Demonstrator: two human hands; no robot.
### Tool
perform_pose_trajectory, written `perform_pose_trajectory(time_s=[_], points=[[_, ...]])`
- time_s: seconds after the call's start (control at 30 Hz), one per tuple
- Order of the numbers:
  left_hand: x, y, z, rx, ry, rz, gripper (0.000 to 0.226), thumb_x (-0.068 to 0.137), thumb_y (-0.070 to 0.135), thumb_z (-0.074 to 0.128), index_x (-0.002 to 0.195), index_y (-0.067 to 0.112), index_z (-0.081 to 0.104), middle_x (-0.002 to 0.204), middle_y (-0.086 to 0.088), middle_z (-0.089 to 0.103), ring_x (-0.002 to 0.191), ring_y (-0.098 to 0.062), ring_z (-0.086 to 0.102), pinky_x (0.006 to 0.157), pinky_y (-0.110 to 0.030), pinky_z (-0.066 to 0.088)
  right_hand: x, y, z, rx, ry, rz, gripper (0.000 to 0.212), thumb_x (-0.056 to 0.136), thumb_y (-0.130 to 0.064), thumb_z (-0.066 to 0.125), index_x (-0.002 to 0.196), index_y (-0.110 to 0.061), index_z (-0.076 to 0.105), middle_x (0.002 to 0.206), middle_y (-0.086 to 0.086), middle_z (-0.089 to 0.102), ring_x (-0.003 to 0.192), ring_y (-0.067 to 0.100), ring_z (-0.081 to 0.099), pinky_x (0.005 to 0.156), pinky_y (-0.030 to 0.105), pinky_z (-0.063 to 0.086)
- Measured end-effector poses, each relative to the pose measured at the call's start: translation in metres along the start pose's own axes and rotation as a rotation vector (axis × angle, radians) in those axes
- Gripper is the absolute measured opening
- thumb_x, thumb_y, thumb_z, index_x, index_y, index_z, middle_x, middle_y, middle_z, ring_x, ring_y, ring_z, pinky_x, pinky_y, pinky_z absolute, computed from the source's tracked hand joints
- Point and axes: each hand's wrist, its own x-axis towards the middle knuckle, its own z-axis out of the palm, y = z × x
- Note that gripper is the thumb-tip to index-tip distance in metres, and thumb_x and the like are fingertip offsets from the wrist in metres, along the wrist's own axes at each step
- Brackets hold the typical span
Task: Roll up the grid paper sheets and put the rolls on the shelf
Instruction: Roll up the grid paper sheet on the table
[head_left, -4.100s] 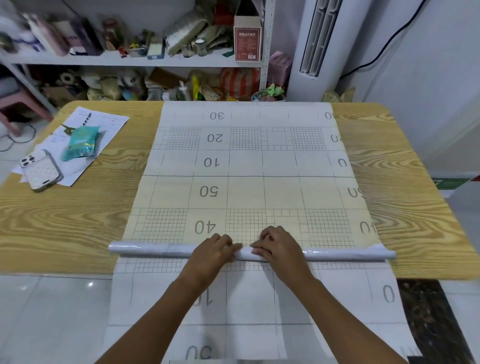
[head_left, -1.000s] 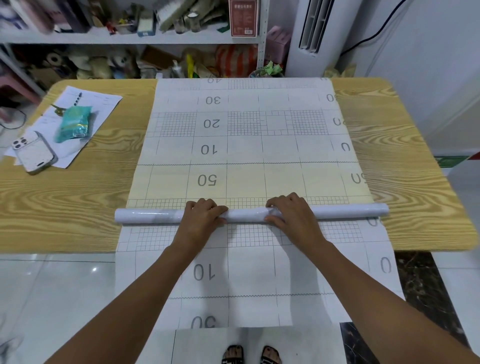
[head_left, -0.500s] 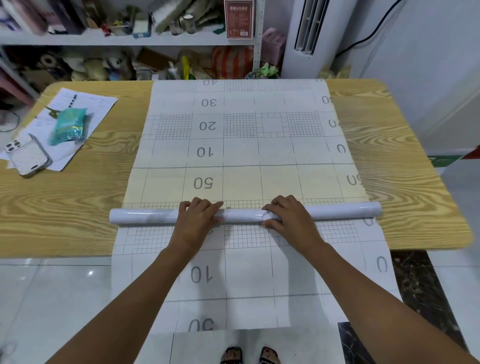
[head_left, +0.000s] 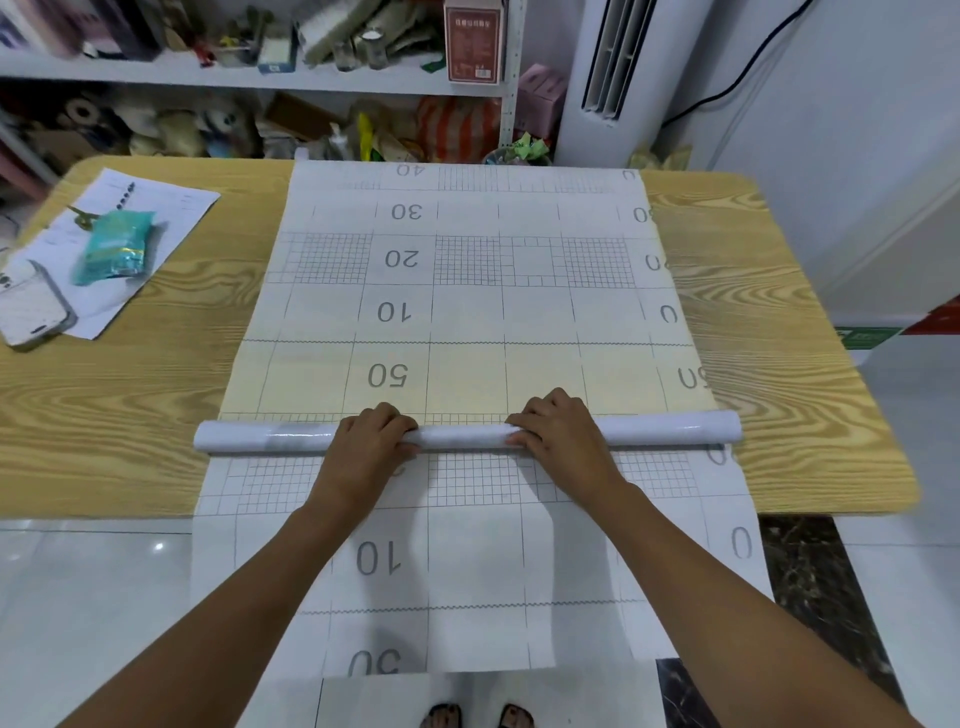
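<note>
In the head view, the grid paper sheet (head_left: 467, 312) lies lengthwise down the middle of the wood-grain worktop (head_left: 130, 415), and its near part hangs over the near edge. The roll (head_left: 462, 435) lies crosswise on the sheet near that edge. The left hand (head_left: 363, 452) and right hand (head_left: 563, 441) grip its middle a little apart, fingers (head_left: 387, 415) close together and curled over the top. Grey numbers read upside down: 40, 30, 20, 10, 50 beyond the roll, 10 and 50 on the overhang. Far left lie a phone (head_left: 31, 306) and a teal packet (head_left: 117, 247). On the cluttered shelf (head_left: 208, 73) behind stands a red-brown box (head_left: 472, 41), its label unreadable.
</note>
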Motion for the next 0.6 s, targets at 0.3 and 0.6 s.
perform_pose_trajectory(time_s=[0.3,0.6], points=[[0.004,-0.005,0.001,-0.012,-0.012,-0.011,0.028,0.082,0.028,0.043,0.089,0.01,0.064,0.077,-0.003,0.064,0.074,-0.013,0.041,0.064,-0.029,0.033,-0.009,-0.002,0.0,-0.032,-0.015,0.022,0.038,0.087,-0.047,0.044,0.101,-0.018,0.063,0.098,-0.002,0.062,0.085,0.021,0.049,0.072,0.029,0.038],[0.01,-0.002,-0.002,-0.054,-0.05,-0.094,0.019,0.081,-0.001,0.06,0.098,0.007,0.061,0.08,-0.01,0.065,0.078,-0.03,0.053,0.069,-0.03,0.03,-0.011,0.002,0.002,-0.043,0.031,0.036,0.038,0.083,-0.046,0.043,0.093,-0.02,0.068,0.087,-0.002,0.061,0.079,0.02,0.048,0.065,0.028,0.033]])
